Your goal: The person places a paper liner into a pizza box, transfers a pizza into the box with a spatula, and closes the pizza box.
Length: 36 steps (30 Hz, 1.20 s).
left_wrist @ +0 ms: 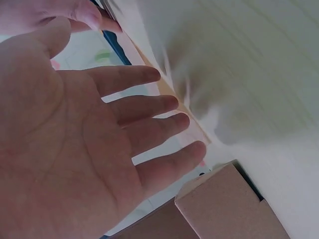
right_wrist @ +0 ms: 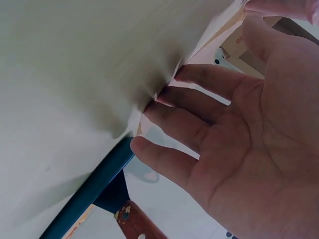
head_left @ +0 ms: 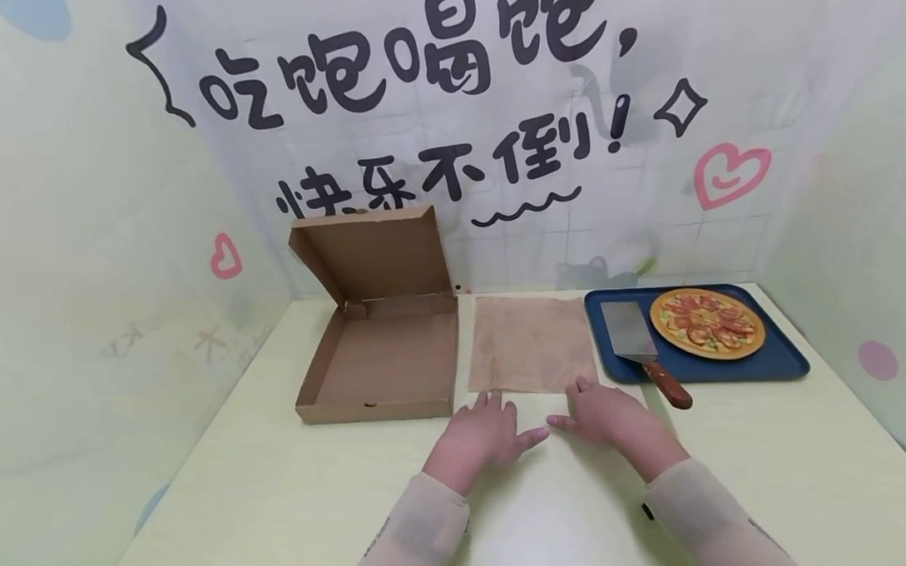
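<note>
At the near edge of the brown paper (head_left: 532,343), left hand (head_left: 484,434) and right hand (head_left: 606,415) stretch fingers (left_wrist: 157,133) out, gripping nothing.

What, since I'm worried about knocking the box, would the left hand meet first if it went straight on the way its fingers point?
Most likely the brown paper, just ahead of the left hand, though contact is unclear. The box lies left of that line.

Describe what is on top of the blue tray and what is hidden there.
A pizza and, left of it in the head view, a spatula rest on the blue tray. The tray's surface directly under the pizza and spatula is covered and cannot be seen.
</note>
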Tool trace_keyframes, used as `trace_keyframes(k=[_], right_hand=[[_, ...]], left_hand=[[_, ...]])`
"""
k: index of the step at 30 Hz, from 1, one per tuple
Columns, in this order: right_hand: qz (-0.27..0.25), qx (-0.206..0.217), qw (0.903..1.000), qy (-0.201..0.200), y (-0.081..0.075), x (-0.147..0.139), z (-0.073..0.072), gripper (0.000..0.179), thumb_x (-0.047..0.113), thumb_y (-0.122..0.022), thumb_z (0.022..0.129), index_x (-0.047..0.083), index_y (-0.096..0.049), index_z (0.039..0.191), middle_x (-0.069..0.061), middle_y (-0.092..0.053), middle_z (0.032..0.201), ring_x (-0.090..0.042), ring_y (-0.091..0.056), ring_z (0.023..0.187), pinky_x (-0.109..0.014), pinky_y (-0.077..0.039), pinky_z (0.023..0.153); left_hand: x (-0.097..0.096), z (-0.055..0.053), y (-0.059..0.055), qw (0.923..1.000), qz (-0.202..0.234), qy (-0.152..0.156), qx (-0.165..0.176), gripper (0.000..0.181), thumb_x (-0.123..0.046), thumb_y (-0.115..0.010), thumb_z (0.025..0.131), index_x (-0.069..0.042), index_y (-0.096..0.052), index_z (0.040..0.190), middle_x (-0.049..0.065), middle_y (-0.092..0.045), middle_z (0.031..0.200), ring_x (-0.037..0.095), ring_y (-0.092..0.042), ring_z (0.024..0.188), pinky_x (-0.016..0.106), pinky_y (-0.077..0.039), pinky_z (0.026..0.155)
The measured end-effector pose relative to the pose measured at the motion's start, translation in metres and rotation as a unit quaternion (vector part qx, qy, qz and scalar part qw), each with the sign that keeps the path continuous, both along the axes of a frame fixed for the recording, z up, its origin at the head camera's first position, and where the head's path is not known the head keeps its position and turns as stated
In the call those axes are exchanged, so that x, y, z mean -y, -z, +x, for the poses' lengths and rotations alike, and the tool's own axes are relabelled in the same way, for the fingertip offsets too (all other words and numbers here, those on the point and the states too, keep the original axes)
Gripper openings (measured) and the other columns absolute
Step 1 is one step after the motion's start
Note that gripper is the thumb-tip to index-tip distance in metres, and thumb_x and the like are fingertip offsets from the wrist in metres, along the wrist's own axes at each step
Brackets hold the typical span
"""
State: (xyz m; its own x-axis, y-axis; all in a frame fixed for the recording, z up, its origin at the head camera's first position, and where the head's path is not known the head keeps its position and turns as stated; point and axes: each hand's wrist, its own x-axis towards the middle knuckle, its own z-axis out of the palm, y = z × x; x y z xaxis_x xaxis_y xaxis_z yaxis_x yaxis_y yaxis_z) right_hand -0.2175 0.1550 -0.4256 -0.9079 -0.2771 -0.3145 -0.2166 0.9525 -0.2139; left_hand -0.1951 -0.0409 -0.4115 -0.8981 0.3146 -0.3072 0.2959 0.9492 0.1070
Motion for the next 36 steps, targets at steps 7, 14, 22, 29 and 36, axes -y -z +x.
trace_keyframes(k=[7, 14, 22, 29, 36], right_hand=[[-0.021, 0.003, 0.9996, -0.016, 0.006, -0.012, 0.004, 0.073, 0.062, -0.058, 0.103, -0.004, -0.060, 0.136, -0.022, -0.061, 0.130, -0.037, -0.069, 0.106, -0.062, -0.056, 0.097], [-0.028, 0.006, 0.9996, -0.005, 0.012, -0.013, 0.005, 0.077, 0.068, -0.057, 0.101, 0.000, -0.061, 0.135, -0.022, -0.061, 0.138, -0.041, -0.069, 0.114, -0.066, -0.053, 0.103], [-0.022, 0.003, 0.9998, 0.001, 0.007, -0.010, 0.011, 0.062, 0.059, -0.062, 0.102, 0.003, -0.062, 0.128, -0.021, -0.062, 0.138, -0.039, -0.069, 0.113, -0.063, -0.054, 0.102], [-0.024, -0.005, 0.9997, 0.010, -0.007, 0.003, 0.032, 0.061, 0.054, -0.068, 0.100, -0.002, -0.064, 0.124, -0.022, -0.063, 0.129, -0.036, -0.069, 0.099, -0.058, -0.057, 0.093], [-0.009, 0.013, 0.9998, 0.010, -0.011, 0.007, 0.045, 0.057, 0.056, -0.065, 0.101, 0.001, -0.072, 0.114, -0.021, -0.071, 0.123, -0.038, -0.071, 0.102, -0.059, -0.056, 0.093]], left_hand=[[-0.002, 0.000, -0.001, 0.9996, 0.005, -0.027, -0.009, 0.089, -0.074, -0.043, 0.103, -0.006, -0.046, 0.160, 0.018, -0.037, 0.172, 0.036, -0.031, 0.163, 0.059, -0.034, 0.128], [-0.005, -0.001, -0.007, 0.9873, 0.048, -0.115, -0.098, 0.085, -0.060, -0.055, 0.105, 0.004, -0.041, 0.160, 0.032, -0.046, 0.161, 0.054, -0.049, 0.146, 0.057, -0.050, 0.115], [-0.007, -0.019, -0.014, 0.9534, 0.209, -0.164, -0.142, 0.069, -0.033, -0.066, 0.105, 0.010, -0.043, 0.154, 0.026, -0.074, 0.093, 0.034, -0.071, 0.072, 0.044, -0.058, 0.060], [-0.002, -0.022, -0.012, 0.9445, 0.222, -0.162, -0.180, 0.017, -0.016, -0.069, 0.102, -0.002, -0.072, 0.092, 0.021, -0.075, 0.088, 0.032, -0.070, 0.071, 0.042, -0.055, 0.058], [0.004, -0.014, -0.015, 0.9377, 0.230, -0.154, -0.210, 0.023, -0.001, -0.067, 0.095, -0.007, -0.071, 0.073, 0.009, -0.070, 0.070, 0.020, -0.056, 0.061, 0.031, -0.043, 0.053]])
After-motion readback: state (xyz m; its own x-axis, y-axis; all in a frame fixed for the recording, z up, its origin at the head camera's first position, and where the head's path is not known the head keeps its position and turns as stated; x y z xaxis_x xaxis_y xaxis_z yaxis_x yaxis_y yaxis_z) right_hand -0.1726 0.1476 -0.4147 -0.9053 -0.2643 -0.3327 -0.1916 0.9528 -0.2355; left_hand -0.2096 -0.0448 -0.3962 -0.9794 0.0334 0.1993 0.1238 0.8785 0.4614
